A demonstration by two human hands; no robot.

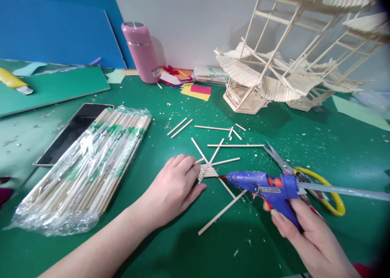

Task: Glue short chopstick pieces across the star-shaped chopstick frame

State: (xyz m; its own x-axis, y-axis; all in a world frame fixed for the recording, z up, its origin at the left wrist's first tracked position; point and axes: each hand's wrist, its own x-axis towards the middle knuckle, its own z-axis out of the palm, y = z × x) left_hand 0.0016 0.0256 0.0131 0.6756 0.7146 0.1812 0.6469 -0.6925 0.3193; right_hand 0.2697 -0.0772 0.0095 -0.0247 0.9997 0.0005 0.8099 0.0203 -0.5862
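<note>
My right hand (307, 233) grips a blue hot glue gun (262, 186) by its handle, with a clear glue stick (344, 190) running out of its back. The gun's nozzle touches or nearly touches the right edge of a small star-shaped wooden stick frame (207, 171), partly filled with short sticks laid side by side. Closed over the left side of this frame is my left hand (178, 186), its fingertips pressing it to the green table. One longer wooden stick (222, 213) lies below the nozzle. Scissors (283, 160) with yellow handles lie behind the gun, partly hidden by it.
A plastic-wrapped chopstick bundle (91, 160) overlaps a dark phone (73, 125) at left. A pink thermos (141, 52) and a tall stick-built pavilion model (243, 77) stand at the back. Cut sticks (213, 128) lie beyond the frame. A yellow cutter (14, 81) rests far left.
</note>
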